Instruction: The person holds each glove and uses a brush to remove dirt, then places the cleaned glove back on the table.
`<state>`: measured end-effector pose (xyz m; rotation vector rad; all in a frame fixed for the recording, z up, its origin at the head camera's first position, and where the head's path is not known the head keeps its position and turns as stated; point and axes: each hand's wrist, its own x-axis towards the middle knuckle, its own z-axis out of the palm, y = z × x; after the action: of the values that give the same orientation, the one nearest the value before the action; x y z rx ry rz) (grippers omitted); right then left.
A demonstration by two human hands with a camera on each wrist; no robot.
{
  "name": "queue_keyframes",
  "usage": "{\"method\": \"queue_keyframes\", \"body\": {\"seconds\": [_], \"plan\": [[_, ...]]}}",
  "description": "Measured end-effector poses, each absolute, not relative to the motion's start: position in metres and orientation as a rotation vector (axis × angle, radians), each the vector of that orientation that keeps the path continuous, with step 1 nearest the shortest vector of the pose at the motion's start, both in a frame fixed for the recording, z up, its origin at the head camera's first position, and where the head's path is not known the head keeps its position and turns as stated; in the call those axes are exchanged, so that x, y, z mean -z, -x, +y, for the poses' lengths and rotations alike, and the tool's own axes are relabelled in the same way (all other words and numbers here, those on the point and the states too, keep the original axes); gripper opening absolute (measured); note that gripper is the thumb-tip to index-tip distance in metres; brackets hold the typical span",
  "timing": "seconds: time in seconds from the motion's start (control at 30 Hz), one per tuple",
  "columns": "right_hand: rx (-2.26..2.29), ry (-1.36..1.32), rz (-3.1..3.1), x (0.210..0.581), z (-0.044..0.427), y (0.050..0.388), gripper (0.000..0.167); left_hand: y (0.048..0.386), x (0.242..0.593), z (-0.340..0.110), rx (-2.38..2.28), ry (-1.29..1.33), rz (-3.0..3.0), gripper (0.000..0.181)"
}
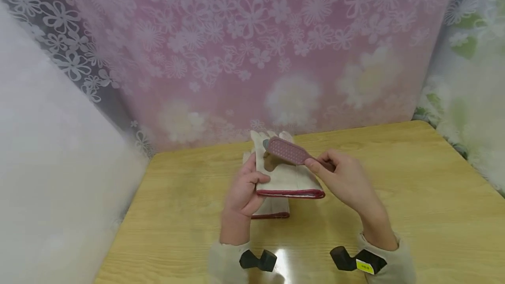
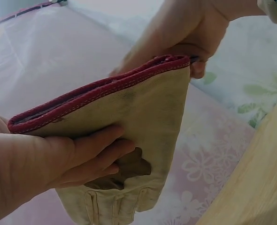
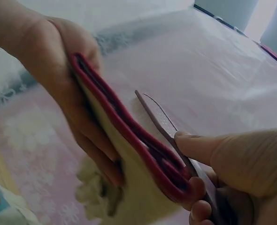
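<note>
My left hand [image 1: 241, 189] grips a cream work glove [image 1: 289, 181] with a red-bound cuff, raised above the table. Its thumb lies on the upper face, and its fingers [image 2: 94, 154] curl against the underside. Brown patches mark both faces of the glove. In my right hand [image 1: 349, 181] is the handle of a mauve, paddle-shaped brush [image 1: 287, 150] with a dotted back. Its head lies over the glove's upper face near the brown patch [image 1: 270, 162]; contact with the cloth cannot be told. A second cream glove [image 1: 278, 207] lies on the table, partly hidden beneath.
The wood-grain table [image 1: 185, 214] spreads out on both sides of the hands. A pink flowered backdrop [image 1: 236, 78] rises behind its far edge. A white wall [image 1: 51, 165] stands at left, and a leaf-patterned one [image 1: 465, 100] at right.
</note>
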<state>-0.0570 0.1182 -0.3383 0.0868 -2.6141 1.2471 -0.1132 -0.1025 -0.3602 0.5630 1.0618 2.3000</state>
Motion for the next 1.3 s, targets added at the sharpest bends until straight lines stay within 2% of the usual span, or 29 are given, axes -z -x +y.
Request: {"method": "queue_keyframes", "body": {"seconds": [0.23,0.57,0.77,1.1,1.3], "plan": [[-1.195,-0.185,-2.665,0.333,0.105,0.059,0.030,0.105,0.354,-0.092,-2.323,-0.575,1.053,0.088],[-1.398,-0.259,-2.620,0.344,0.157,0.061,0.024,0.109,0.333,-0.091,-2.282,-0.653,1.044,0.086],[-1.421,-0.213,-2.643,0.344,0.168,0.058,0.028,0.109,0.327,-0.091,-2.298,-0.607,1.038,0.087],[-1.439,-0.044,-2.501,0.334,0.141,0.053,0.038,0.101,0.340,-0.089,-2.282,-0.526,1.056,0.082],[-1.251,-0.134,-2.644,0.332,0.104,0.060,0.039,0.102,0.350,-0.082,-2.306,-0.489,1.053,0.087]]}}
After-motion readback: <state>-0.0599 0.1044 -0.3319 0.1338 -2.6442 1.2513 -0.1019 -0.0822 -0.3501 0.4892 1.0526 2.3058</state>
